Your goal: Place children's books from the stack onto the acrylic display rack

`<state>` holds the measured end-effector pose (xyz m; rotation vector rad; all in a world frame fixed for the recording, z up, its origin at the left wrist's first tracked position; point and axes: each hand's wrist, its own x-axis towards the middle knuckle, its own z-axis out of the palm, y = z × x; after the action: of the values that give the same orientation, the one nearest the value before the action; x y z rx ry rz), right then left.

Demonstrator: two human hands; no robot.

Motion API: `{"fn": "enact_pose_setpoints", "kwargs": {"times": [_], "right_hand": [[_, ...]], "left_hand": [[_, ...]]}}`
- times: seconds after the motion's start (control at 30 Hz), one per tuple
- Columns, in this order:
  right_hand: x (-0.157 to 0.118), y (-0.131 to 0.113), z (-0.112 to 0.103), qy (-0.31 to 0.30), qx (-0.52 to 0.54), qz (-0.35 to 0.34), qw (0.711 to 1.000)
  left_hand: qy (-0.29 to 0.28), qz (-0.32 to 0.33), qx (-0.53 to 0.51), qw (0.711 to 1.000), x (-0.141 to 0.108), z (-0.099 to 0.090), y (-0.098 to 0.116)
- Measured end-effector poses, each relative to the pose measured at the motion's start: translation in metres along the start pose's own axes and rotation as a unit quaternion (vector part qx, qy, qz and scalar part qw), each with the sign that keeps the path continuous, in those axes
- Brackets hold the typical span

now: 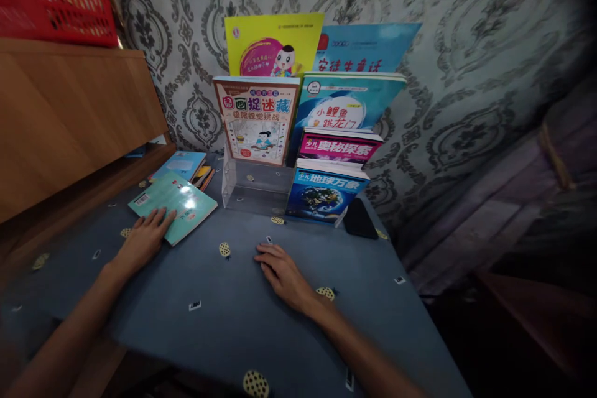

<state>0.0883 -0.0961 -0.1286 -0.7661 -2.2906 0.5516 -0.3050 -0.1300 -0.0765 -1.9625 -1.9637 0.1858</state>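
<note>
My left hand lies at the near edge of a teal paperback book, its fingers stretched out over the cover. That book rests partly on a small pile with a light blue book in it. On the tablecloth, right of centre, my right hand lies open with nothing in it. Beyond it stands a clear tiered book rack. Its left column holds a brown-bordered picture book before a yellow book. The right column holds a blue globe-cover book, a magenta book and blue books behind.
A dark phone-like slab lies right of the rack. At left is a wooden cabinet with a red basket on top. Patterned wallpaper backs the table, and a greyish curtain hangs at right.
</note>
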Motion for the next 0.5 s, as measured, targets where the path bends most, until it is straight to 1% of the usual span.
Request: {"fn": "enact_pose_setpoints", "kwargs": {"times": [0.1,0.2,0.37,0.5], "right_hand": [[-0.001,0.002,0.001,-0.012,0.001,-0.002,1.000],[-0.001,0.002,0.001,-0.009,0.002,-0.003,1.000],[0.000,0.001,0.001,-0.008,0.004,0.002,1.000],[-0.001,0.001,0.001,-0.008,0.004,-0.001,1.000]], "left_hand": [[-0.023,0.005,0.007,1.000,-0.008,-0.005,0.002],[-0.041,0.005,0.004,0.999,-0.015,-0.011,0.005],[-0.071,0.003,-0.030,0.997,-0.028,-0.019,0.015],[-0.097,0.016,-0.051,0.994,-0.041,-0.026,0.020]]}}
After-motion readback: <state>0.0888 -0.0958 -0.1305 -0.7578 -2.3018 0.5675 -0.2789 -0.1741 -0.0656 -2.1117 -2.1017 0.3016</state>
